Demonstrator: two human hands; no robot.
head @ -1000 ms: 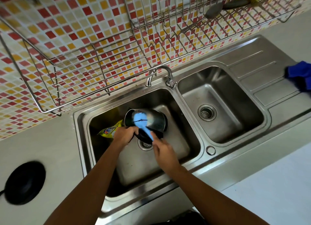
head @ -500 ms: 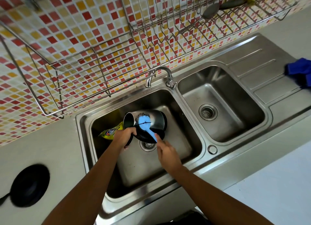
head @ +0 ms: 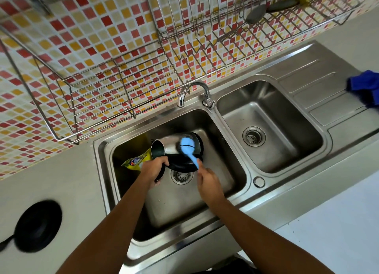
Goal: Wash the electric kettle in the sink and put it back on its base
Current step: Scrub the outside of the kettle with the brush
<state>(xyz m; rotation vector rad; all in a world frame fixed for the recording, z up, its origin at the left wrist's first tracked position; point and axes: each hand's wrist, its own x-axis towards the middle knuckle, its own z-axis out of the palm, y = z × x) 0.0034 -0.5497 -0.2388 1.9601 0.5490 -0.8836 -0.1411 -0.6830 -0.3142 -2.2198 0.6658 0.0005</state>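
Observation:
The steel electric kettle [head: 171, 145] lies tilted on its side over the left sink basin [head: 184, 202], its open mouth facing left. My left hand [head: 154, 169] grips its black handle. My right hand [head: 208, 181] holds a light blue dish brush [head: 187, 148], whose head presses on the kettle's wall near the black bottom rim. The kettle's round black base [head: 38, 225] sits on the counter at the far left, with its cord leading off the frame.
A yellow pouch [head: 136, 161] lies in the left basin's back corner. The tap [head: 196, 93] stands between the two basins; the right basin [head: 266, 118] holds nothing. A blue cloth [head: 365, 87] lies on the drainboard. Wire dish racks [head: 114, 85] hang on the tiled wall above.
The kettle has turned so its steel side faces up and its mouth points left. The brush head has shifted from inside the opening onto the outer wall near the bottom.

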